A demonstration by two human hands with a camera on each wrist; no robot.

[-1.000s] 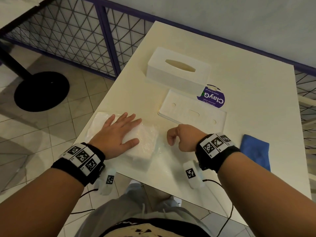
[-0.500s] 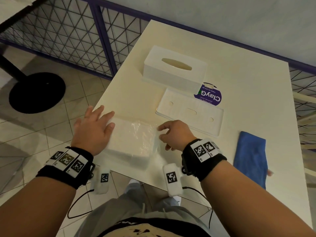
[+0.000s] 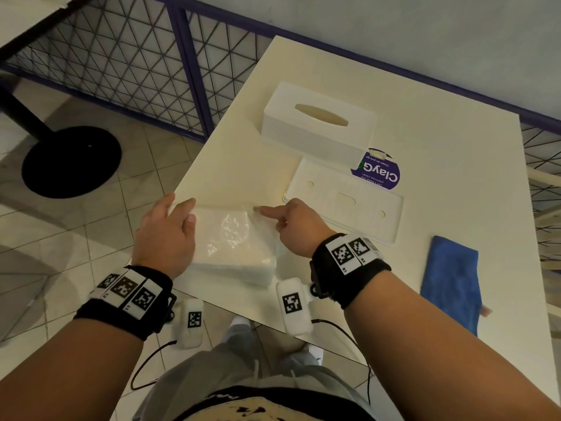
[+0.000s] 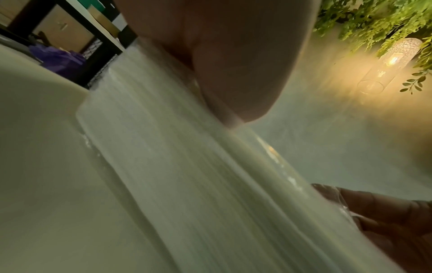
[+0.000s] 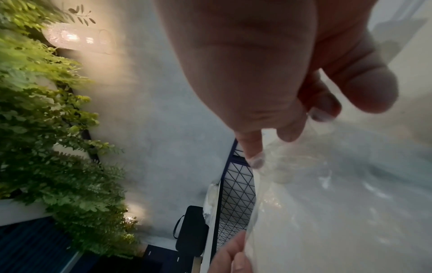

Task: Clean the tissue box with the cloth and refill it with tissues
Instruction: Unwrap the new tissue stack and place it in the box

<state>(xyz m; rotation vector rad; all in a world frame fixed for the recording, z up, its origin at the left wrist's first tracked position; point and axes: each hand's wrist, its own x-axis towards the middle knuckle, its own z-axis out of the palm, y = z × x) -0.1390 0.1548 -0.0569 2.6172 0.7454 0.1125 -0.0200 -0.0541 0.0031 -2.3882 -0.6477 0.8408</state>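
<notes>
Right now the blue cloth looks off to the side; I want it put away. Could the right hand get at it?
Probably yes: the blue cloth lies uncovered beside the right forearm, but the right hand is pinching the tissue pack's wrapper.

1. The head view is dim and warm-toned, evenly lit; the table (image 3: pixel 425 141) shows no hard glare.
2. Soft shadows lie on the floor (image 3: pixel 76 238) at left.
3. Wide-angle bending curves the fence (image 3: pixel 121 56) and table edges.
4. The left wrist view is streaked with motion blur; a lamp (image 4: pixel 392 61) glows amber with a hazy halo.
5. The right wrist view is blurred too; its lamp (image 5: pixel 77 39) flares pale, and the near hand is out of focus.
</notes>
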